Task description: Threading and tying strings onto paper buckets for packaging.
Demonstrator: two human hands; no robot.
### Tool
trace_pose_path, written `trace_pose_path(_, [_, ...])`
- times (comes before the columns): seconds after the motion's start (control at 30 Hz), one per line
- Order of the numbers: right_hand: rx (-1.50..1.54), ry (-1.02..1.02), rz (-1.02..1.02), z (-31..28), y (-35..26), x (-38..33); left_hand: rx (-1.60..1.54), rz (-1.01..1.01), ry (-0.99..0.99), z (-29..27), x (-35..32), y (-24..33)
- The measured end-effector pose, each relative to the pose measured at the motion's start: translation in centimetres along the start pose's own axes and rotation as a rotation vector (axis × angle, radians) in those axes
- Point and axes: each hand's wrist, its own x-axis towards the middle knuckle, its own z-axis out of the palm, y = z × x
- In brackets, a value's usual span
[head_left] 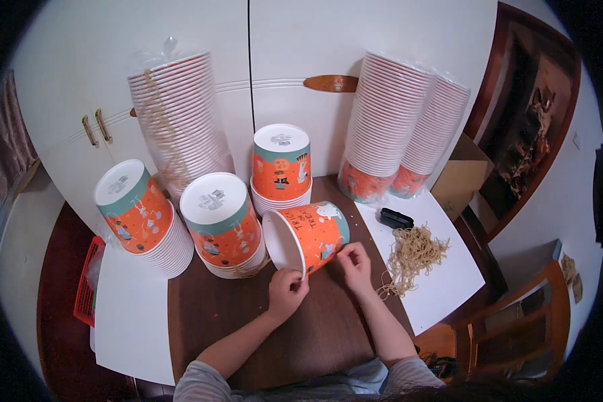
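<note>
A paper bucket, orange with a green band near its base and cartoon figures, lies tilted on its side over the brown table, its white mouth facing left. My left hand pinches its rim at the lower edge. By the base end, my right hand has its fingers closed in a pinch against the bucket's side; whether a thin strand is between them I cannot make out. Upside-down stacks of matching buckets stand close by: one in front, one behind, one at the left.
Tall plastic-wrapped bucket stacks rise at the back left and back right. Tan twine lies heaped on the white right panel beside a black object. A cardboard box and wooden chair stand at the right, a red basket at the left.
</note>
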Motion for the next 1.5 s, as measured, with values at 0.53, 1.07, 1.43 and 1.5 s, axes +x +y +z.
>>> trace_pose_path(0.53, [0.022,0.310,0.225,-4.1,2.9,2.2,0.171,0.378,-0.126,-1.2,1.4,1.9])
trace_pose_path(1.07, [-0.378,-0.078,0.282,-9.1,-4.2,2.1,0.489,0.450,-0.369,1.1,6.2,7.6])
trace_pose_path(1.43, [-1.011,-0.626,-0.087,-12.2,-6.4,-3.5,0.455,0.385,-0.429,0.0,6.4,7.2])
trace_pose_path(1.5, [-1.058,-0.610,-0.114,-11.8,-6.0,-3.9,0.449,0.370,-0.449,-0.3,6.5,7.2])
